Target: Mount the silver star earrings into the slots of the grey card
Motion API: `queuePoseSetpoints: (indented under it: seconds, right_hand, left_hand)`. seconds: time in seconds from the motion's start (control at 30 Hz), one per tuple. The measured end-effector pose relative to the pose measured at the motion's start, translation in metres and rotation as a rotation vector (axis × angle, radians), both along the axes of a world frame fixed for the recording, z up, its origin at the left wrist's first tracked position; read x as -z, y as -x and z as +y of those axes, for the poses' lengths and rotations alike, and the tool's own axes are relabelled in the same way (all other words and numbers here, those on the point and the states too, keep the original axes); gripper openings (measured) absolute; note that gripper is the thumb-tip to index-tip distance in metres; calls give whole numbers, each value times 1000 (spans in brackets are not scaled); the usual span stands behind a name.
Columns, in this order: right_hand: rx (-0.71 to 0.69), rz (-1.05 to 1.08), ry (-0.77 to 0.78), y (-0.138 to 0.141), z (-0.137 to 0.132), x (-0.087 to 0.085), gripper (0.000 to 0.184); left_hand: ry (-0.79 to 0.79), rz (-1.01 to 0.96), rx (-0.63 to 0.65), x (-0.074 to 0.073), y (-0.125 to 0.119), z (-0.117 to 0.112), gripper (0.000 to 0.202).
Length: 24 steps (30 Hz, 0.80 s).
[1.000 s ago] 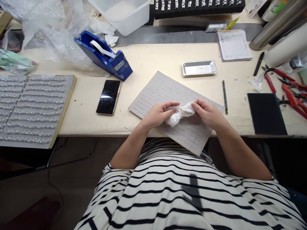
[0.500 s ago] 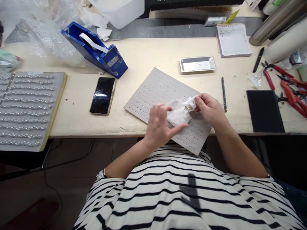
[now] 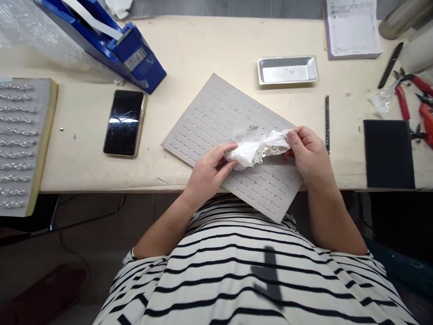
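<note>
Everything here sits around the grey slotted board [image 3: 216, 117], which lies skewed at the near edge of the table [image 3: 189, 45]. One corner pokes out over the person's striped shirt [image 3: 243, 271].

Way off to the board's left is a foam tray [image 3: 45, 135] with rows of twisted silver chains [image 3: 16, 119]. The frame cuts it off, so I can't say how wide it is. Left of the board and further back is a blue tape dispenser [image 3: 135, 58], with its top cropped out. A dark phone [image 3: 124, 123] lies face up just left of the board.

Over the board's near half, the left hand [image 3: 206, 174] pinches the left end of a crumpled plastic bag [image 3: 246, 151] between thumb and fingers. The right hand [image 3: 309, 155] is closed around the bag's other end. Some silvery pieces [image 3: 267, 151] bunch up inside the bag, too tangled and small to make out. The bag hangs low over the slots, and I honestly can't tell if it touches the board.

Behind the board sits a small metal tray [image 3: 287, 70] with a speck or two inside that I can't identify. Just right of the board is a thin dark rod [image 3: 327, 122]. Further right is a flat black pad [image 3: 389, 153]. Behind the pad are red pliers [image 3: 406, 99], half out of frame, and a notepad [image 3: 353, 27] with its top cut off.
</note>
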State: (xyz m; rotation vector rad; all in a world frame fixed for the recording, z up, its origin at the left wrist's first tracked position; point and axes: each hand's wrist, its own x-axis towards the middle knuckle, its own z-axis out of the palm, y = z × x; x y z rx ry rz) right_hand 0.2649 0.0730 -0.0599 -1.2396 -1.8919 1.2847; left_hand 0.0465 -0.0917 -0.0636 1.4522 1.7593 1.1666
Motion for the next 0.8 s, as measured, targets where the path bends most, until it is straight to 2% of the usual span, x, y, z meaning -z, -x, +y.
queuePoseSetpoints:
  seconds: [0.23,0.43,0.53,0.63,0.73,0.8]
  right_hand:
    - [16,-3,-10,-2,-2,2,27]
    - [28,-57,-94,-1,-6,1,28]
    - [53,-115,-305,1,-15,-2,18]
    - [22,-161,-711,3,-24,-4,22]
    - [-169,-173,-1003,5,-29,-6,31]
    - [-307,-233,-1065,7,-29,-6,30]
  left_hand:
    - [26,21,-50,-2,0,-2,38]
    - [15,127,-108,-2,-4,-3,41]
    - [-2,167,-111,0,-5,-3,40]
    - [-26,192,-105,1,-6,-2,40]
    - [-32,219,-98,1,-7,-2,40]
    - [-26,229,-98,1,-6,-2,41]
